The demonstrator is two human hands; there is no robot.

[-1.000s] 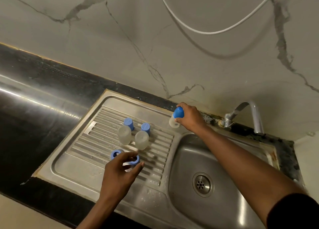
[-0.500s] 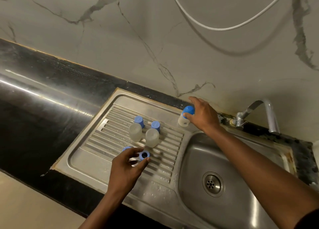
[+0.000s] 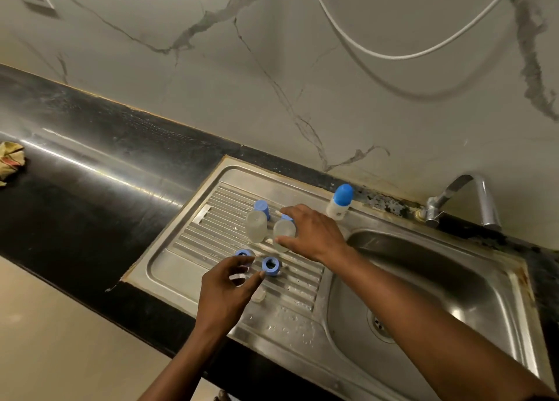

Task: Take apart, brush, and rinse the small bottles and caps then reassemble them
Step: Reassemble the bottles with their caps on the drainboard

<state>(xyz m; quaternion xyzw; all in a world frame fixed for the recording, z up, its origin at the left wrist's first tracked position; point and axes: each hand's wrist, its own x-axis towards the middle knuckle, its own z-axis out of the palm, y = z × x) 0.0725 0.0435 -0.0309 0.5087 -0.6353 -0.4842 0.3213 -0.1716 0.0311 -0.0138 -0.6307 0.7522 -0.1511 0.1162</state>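
Your right hand [image 3: 314,237], spread wide and empty, has the upright frosted bottle [image 3: 281,231] right under its fingertips. Your left hand [image 3: 227,291] curls loosely with the blue ring [image 3: 271,266] just past its fingertips; whether it pinches anything I cannot tell.

Right hand [image 3: 311,234] hides most of rear blue cap [image 3: 286,218]; cloth [image 3: 10,161] cut by left edge; bottle [image 3: 282,234] contact perhaps.
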